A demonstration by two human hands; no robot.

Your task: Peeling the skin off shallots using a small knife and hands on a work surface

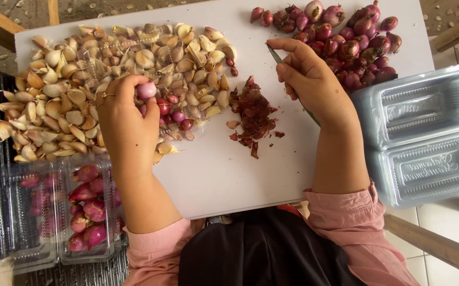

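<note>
Fingers of the left hand (126,119) are clamped on a small, round, peeled pink shallot (146,90), pinched between thumb and fingertips just above the heap of pale, papery garlic cloves (70,85) at the far left of the white board (213,175). Fingers of the right hand (311,79) are curled together around a thin green-handled knife (275,54), its blade poking out past the forefinger toward the far side.

A few more peeled pink shallots (174,114) lie just right of the left hand, at the edge of the garlic. Between the hands sits a small mound of dark red skins (253,114). The pile of unpeeled red shallots (346,37) is at the far right, touching nothing but the board. A clear plastic tray of peeled shallots (86,212) stands near left, and an empty clear clamshell box (425,137) lies open at the right.

To do this well, I'd judge a light grip suits the peeled bulb, which looks smooth and likely slippery, and the knife tip is best kept angled away from the other hand.
</note>
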